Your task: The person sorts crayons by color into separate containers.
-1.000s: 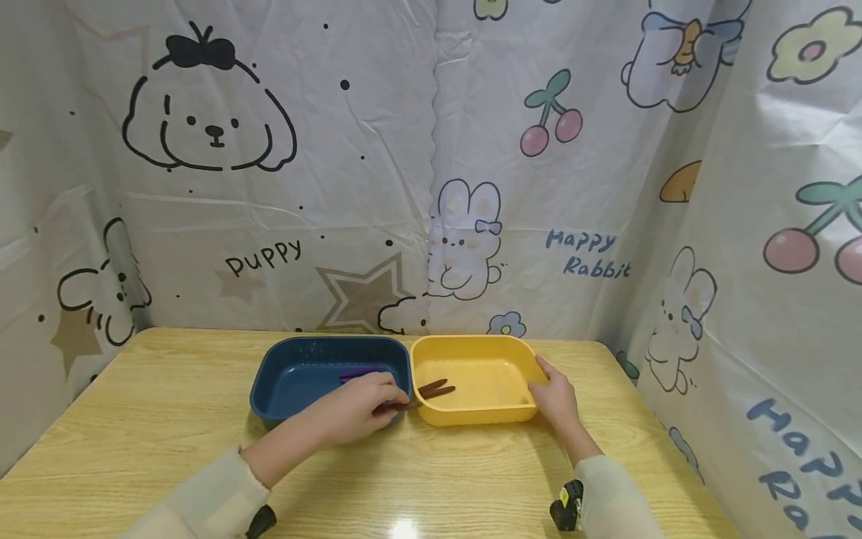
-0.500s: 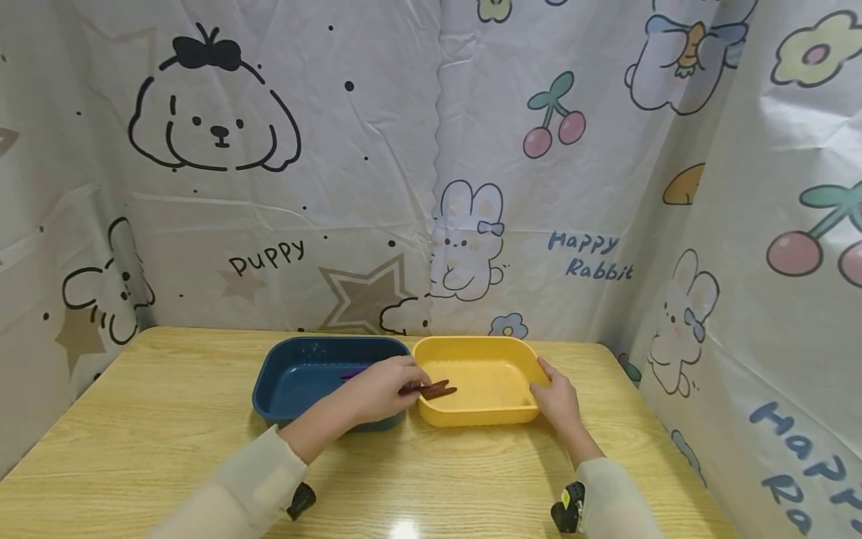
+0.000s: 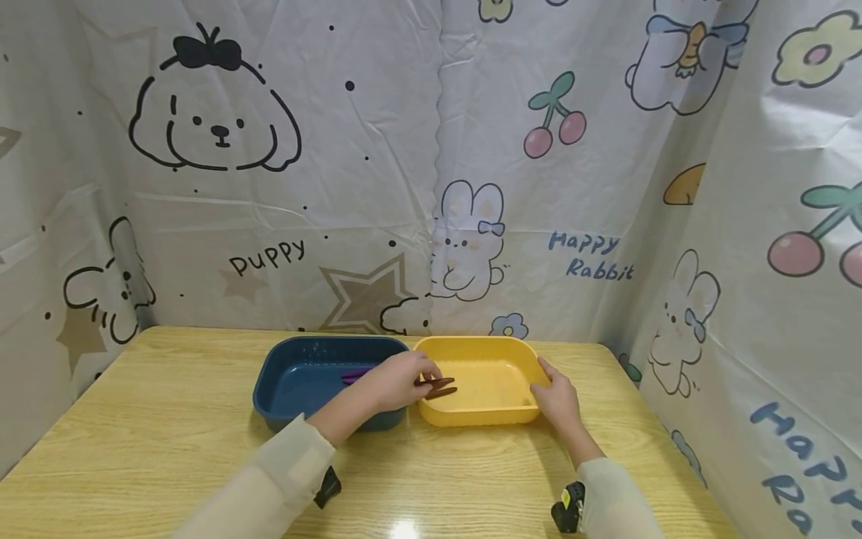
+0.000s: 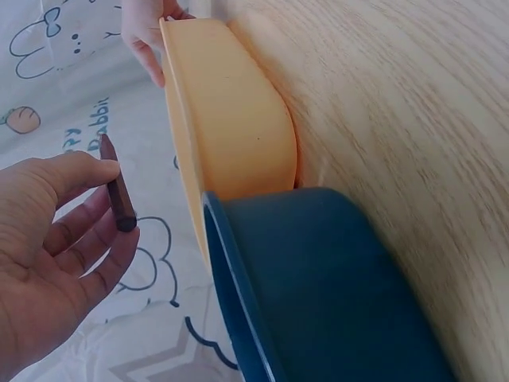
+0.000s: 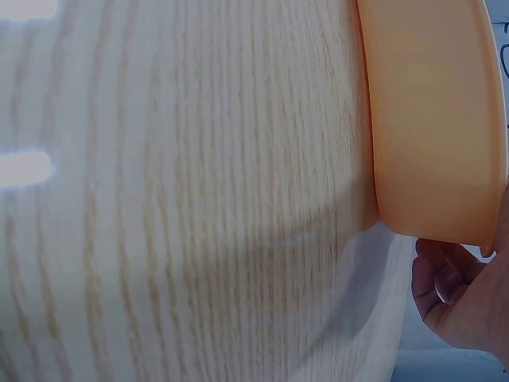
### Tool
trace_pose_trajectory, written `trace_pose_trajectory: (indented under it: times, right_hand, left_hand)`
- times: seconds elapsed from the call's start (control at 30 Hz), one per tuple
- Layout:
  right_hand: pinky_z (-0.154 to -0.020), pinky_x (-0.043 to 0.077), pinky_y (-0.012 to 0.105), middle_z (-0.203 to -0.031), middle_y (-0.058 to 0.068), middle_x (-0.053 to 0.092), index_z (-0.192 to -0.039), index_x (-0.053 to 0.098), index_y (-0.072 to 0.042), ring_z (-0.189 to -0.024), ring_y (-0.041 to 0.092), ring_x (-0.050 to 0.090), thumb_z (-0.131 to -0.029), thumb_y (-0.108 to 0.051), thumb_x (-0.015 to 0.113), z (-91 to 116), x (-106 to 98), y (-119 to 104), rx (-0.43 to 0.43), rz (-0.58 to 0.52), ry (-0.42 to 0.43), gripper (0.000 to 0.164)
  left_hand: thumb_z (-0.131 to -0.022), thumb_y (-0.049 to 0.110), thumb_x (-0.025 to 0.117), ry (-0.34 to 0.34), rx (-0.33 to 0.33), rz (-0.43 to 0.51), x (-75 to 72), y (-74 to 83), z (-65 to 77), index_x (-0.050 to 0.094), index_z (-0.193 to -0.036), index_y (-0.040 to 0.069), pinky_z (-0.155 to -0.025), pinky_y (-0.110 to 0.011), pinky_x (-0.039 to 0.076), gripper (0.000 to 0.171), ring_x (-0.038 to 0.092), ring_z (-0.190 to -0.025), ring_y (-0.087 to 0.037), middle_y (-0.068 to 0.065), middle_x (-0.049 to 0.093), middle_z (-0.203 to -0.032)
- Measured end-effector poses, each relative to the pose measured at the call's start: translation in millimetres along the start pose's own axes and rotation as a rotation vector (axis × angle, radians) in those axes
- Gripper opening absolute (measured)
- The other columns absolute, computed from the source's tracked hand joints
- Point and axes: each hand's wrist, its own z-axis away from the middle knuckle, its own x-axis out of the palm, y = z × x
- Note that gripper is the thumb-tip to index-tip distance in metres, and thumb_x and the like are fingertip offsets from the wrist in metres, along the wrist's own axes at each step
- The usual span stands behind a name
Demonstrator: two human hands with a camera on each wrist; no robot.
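Observation:
My left hand (image 3: 400, 380) pinches a brown crayon (image 4: 118, 191) between thumb and fingertips, over the left end of the yellow bin (image 3: 485, 374). In the left wrist view the crayon has a pointed tip and a flat dark end. Below it in the head view, at least one more brown crayon (image 3: 442, 392) lies in the yellow bin. My right hand (image 3: 556, 394) grips that bin's right rim; in the right wrist view its fingers (image 5: 436, 278) are curled against the outside wall. Purple crayons (image 3: 352, 376) lie in the blue bin (image 3: 296, 383), partly hidden behind my left hand.
The two bins stand side by side on a light wooden table (image 3: 431, 479), near its back edge. Behind and to the right hangs a printed curtain (image 3: 377, 187). A small black device (image 3: 569, 507) sits at my right wrist.
My left hand has moved right, carrying the brown crayon from the blue bin's right edge to over the yellow bin. My right hand has stayed at the yellow bin's rim.

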Motion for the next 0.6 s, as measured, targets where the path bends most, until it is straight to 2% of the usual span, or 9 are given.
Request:
trace_pose_trajectory:
  times: [0.37,0.6]
  right_hand:
    - [-0.092,0.04,0.044,-0.136,0.02,0.036,-0.136,0.034,-0.011,-0.119,0.034,0.041,-0.082,-0.009,0.049,0,1,0,-0.011,-0.008,0.009,0.057]
    - [-0.086,0.044,0.039,-0.134,0.022,0.038,-0.135,0.036,-0.012,-0.115,0.033,0.045,-0.081,-0.01,0.051,4,0,-3,-0.027,-0.011,0.027,0.056]
  left_hand:
    - [-0.081,0.014,0.062,0.005,-0.005,0.009,14.8,-0.3,-17.2,0.067,-0.093,0.014,-0.065,-0.021,0.045,0.013,0.053,-0.075,-0.01,0.002,0.06,-0.084]
    - [-0.082,0.019,0.062,0.007,-0.027,0.088,28.2,-1.8,-29.4,0.067,-0.092,0.013,-0.064,-0.018,0.045,0.013,0.054,-0.075,-0.01,0.002,0.059,-0.083]
